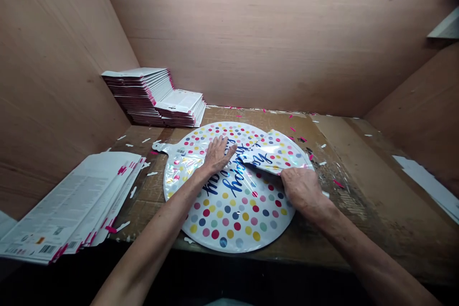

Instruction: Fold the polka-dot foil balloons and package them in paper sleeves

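While pinning the flat dotted foil balloon [229,210] to the worn table [358,210] with open left hand [217,154], folding its right edge inward, pinched in right hand [303,190].

Both forearms bare, no sleeves; left hand [217,154], right hand [301,190] ungloved.

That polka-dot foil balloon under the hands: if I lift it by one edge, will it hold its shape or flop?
Likely floppy: the right hand has the foil balloon's right edge folded over and it bends in a soft curve. Probably light, as it is a thin flat sheet. Its glossy face may slide on the cardboard-covered table; the left hand lies flat on it.
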Motion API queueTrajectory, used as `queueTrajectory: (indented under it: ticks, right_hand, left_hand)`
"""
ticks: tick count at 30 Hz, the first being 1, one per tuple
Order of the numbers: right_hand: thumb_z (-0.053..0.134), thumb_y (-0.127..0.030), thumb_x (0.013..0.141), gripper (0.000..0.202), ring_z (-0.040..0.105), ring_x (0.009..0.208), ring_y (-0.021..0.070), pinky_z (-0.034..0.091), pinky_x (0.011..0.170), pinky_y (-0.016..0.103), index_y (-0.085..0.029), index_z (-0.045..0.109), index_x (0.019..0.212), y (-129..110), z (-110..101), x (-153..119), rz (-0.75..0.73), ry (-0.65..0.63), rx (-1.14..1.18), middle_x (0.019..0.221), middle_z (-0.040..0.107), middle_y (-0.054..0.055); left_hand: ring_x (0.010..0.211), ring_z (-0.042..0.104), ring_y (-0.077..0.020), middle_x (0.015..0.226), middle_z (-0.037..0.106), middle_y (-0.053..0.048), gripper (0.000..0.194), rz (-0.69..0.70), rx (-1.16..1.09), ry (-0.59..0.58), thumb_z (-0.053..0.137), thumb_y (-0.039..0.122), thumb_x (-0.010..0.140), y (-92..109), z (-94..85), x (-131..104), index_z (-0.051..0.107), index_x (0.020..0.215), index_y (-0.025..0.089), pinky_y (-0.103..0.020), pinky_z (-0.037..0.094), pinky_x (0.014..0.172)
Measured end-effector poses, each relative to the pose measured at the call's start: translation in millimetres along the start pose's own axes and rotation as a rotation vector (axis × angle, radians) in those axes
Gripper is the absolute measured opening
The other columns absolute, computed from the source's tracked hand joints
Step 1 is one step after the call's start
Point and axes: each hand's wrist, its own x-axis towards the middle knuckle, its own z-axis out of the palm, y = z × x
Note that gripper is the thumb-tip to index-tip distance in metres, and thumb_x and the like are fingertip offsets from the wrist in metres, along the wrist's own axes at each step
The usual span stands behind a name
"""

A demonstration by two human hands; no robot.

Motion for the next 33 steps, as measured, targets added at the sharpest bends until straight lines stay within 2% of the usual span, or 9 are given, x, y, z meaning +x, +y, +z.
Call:
queueTrajectory:
  ticks: [3, 6, 11, 14, 18, 24, 28, 31, 33]
  right_hand:
    - [0.051, -0.015, 0.088, 0.023, 0.071, 0.063, 0.0316, 0.053, 0.055, 0.039, -0.013, 0.074, 0.083, -37, -15, -14, 0.059, -0.057, -0.043, 0.070, 0.071, 0.020]
    - [0.051, -0.027, 0.094, 0.038, 0.073, 0.074, 0.0298, 0.057, 0.062, 0.037, -0.007, 0.062, 0.124, -71, -23, -35, -0.100, 0.012, 0.102, 0.086, 0.074, 0.021]
    - [0.067, -0.053, 0.083, 0.091, 0.050, 0.133, 0.0307, 0.050, 0.100, 0.044, -0.015, 0.025, 0.154, -63, -10, -64, -0.672, 0.167, 0.447, 0.148, 0.047, 0.021]
    - [0.065, -0.031, 0.085, 0.075, 0.041, 0.140, 0.0320, 0.042, 0.108, 0.051, -0.013, 0.034, 0.151, -49, 12, -55, -0.698, 0.238, 0.362, 0.152, 0.041, 0.022]
    - [0.047, -0.017, 0.090, 0.045, 0.057, 0.124, 0.0268, 0.047, 0.100, 0.045, -0.014, 0.056, 0.134, -53, 30, -29, -0.779, 0.217, 0.337, 0.136, 0.059, 0.019]
    - [0.038, -0.032, 0.098, 0.034, 0.065, 0.073, 0.0184, 0.045, 0.064, 0.027, -0.020, 0.069, 0.090, -87, 22, 3, -0.310, 0.048, 0.512, 0.080, 0.071, 0.005]
    - [0.045, -0.051, 0.096, 0.045, 0.059, 0.064, 0.0171, 0.034, 0.055, 0.026, -0.021, 0.061, 0.067, -109, 21, 26, -0.048, -0.028, 0.424, 0.067, 0.065, 0.003]
    - [0.048, -0.053, 0.094, 0.044, 0.058, 0.064, 0.0167, 0.030, 0.053, 0.026, -0.021, 0.060, 0.066, -113, 21, 38, -0.023, -0.107, 0.351, 0.068, 0.065, 0.003]
    - [0.048, -0.051, 0.094, 0.044, 0.058, 0.064, 0.0171, 0.031, 0.054, 0.026, -0.020, 0.061, 0.067, -113, 17, 39, -0.031, -0.162, 0.306, 0.068, 0.065, 0.004]
  left_hand:
    - [0.152, 0.013, -0.0321, 0.163, 0.021, -0.016, 0.072, 0.313, 0.028, 0.142, 0.051, 0.047, 0.092, 17, -2.5, -43, 0.032, 0.152, 0.012, -0.051, 0.021, 0.121]
    - [0.150, 0.020, -0.0313, 0.159, 0.032, -0.016, 0.054, 0.559, 0.076, 0.211, 0.055, 0.027, 0.090, 22, 3.0, -89, 0.047, 0.143, 0.016, -0.051, 0.029, 0.119]
    - [0.139, 0.045, -0.0277, 0.141, 0.056, -0.016, 0.030, 0.424, -0.011, 0.278, 0.045, 0.014, 0.093, -15, -1.6, -131, 0.067, 0.113, 0.016, -0.045, 0.043, 0.112]
    - [0.131, 0.053, -0.0249, 0.140, 0.055, -0.014, 0.031, 0.375, -0.071, 0.251, 0.047, 0.013, 0.090, -38, -15.4, -148, 0.067, 0.113, 0.019, -0.041, 0.049, 0.107]
    - [0.120, 0.057, -0.0282, 0.122, 0.061, -0.014, 0.037, 0.306, -0.004, 0.225, 0.058, 0.010, 0.079, -46, -27.1, -169, 0.071, 0.113, 0.019, -0.044, 0.052, 0.100]
    - [0.091, 0.062, -0.0224, 0.088, 0.068, -0.007, 0.026, -0.007, -0.092, 0.317, 0.055, 0.020, 0.088, -48, -14.8, -178, 0.070, 0.109, 0.020, -0.038, 0.054, 0.085]
    - [0.090, 0.066, -0.0246, 0.090, 0.069, -0.008, 0.049, -0.270, -0.041, 0.483, 0.059, 0.026, 0.087, -41, -11.0, -178, 0.053, 0.134, 0.014, -0.038, 0.054, 0.086]
    - [0.127, 0.053, -0.0313, 0.130, 0.060, -0.019, 0.058, -0.079, 0.111, 0.559, 0.055, 0.027, 0.089, -34, -19.2, -177, 0.043, 0.143, 0.009, -0.045, 0.045, 0.106]
    - [0.145, 0.030, -0.0352, 0.150, 0.045, -0.017, 0.061, 0.137, 0.201, 0.433, 0.053, 0.037, 0.091, -34, -23.7, -171, 0.042, 0.145, 0.011, -0.050, 0.031, 0.117]
